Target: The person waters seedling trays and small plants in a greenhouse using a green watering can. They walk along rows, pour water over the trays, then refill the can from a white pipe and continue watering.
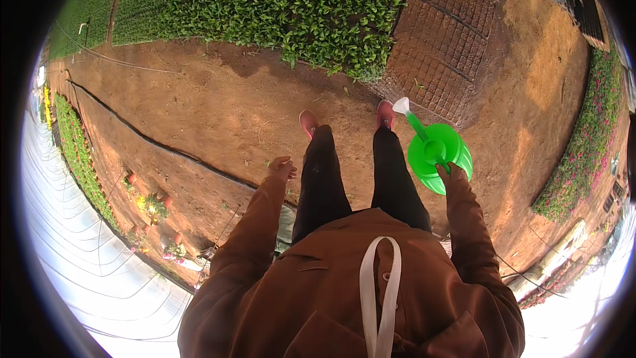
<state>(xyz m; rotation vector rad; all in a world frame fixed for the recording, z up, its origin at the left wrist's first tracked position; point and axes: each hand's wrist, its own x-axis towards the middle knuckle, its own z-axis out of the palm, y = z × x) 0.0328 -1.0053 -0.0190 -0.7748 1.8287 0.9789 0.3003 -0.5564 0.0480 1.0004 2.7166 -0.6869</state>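
My right hand [453, 173] grips the handle of a green plastic watering can [459, 146]. The can's white rose [401, 105] points away from me, and water sprays from it over the near edge of the seedling trays [437, 67]. These trays hold dark, wet soil in small square cells. Left of them grows a dense bed of leafy green seedlings [298, 5]. My left hand [283, 169] hangs beside my left thigh with nothing in it, its fingers loosely curled and apart.
A black hose [164, 146] crosses the bare soil at the left. Potted flowers [151, 206] stand beyond it. Pink-flowered plants [584, 144] form a curved bed at the right. Black trays [586, 10] are stacked at the upper right.
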